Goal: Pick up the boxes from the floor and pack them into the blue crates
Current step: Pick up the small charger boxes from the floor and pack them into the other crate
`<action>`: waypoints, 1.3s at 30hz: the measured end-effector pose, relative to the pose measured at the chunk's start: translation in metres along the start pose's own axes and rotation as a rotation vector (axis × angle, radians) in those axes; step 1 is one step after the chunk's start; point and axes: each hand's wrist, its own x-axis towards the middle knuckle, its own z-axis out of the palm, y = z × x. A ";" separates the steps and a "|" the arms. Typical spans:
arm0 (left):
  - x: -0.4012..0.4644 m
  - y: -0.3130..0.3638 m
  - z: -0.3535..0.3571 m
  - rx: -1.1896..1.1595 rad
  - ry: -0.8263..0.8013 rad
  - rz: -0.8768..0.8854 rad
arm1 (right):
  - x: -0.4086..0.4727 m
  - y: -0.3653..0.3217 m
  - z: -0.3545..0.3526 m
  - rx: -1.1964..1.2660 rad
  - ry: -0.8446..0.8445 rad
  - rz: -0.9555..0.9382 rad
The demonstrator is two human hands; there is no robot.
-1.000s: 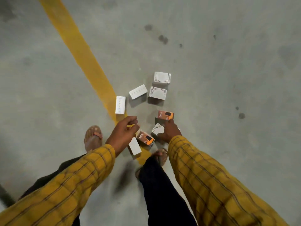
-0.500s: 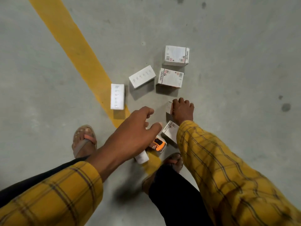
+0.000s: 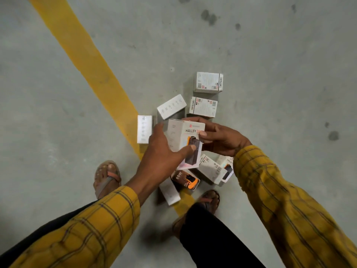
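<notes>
Now both hands, left hand (image 3: 162, 149) and right hand (image 3: 222, 140), clamped on white box (image 3: 183, 138) at frame centre, above loose boxes (image 3: 204, 105) on floor (image 3: 280, 74).

A grey concrete floor (image 3: 270, 55) fills the view, crossed by a broad yellow painted line (image 3: 81, 60) that runs from the far left diagonally toward the near middle. Dark stains (image 3: 208, 16) mark the concrete at the far side, and further dark spots (image 3: 333, 135) lie to the right. Near the bottom, two feet in sandals stand on the floor, the left sandal (image 3: 108, 177) left of the line and the right sandal (image 3: 209, 200) just beside its near end, with dark trouser legs (image 3: 216, 240) above them.
</notes>
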 end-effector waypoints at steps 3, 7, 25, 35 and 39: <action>0.004 -0.001 -0.003 -0.090 -0.021 -0.087 | 0.012 -0.007 -0.001 -0.073 -0.025 0.023; 0.011 0.002 -0.012 -0.030 0.050 -0.196 | 0.056 -0.010 -0.033 -0.610 0.447 0.106; 0.011 0.000 -0.051 -0.161 0.187 -0.104 | 0.072 -0.002 -0.042 -0.180 0.822 -0.082; -0.113 0.057 -0.107 -0.542 0.011 -0.009 | -0.108 -0.036 0.210 0.564 0.417 -0.364; -0.176 0.115 -0.158 -0.539 -0.132 0.110 | -0.140 -0.082 0.312 0.395 0.448 -0.437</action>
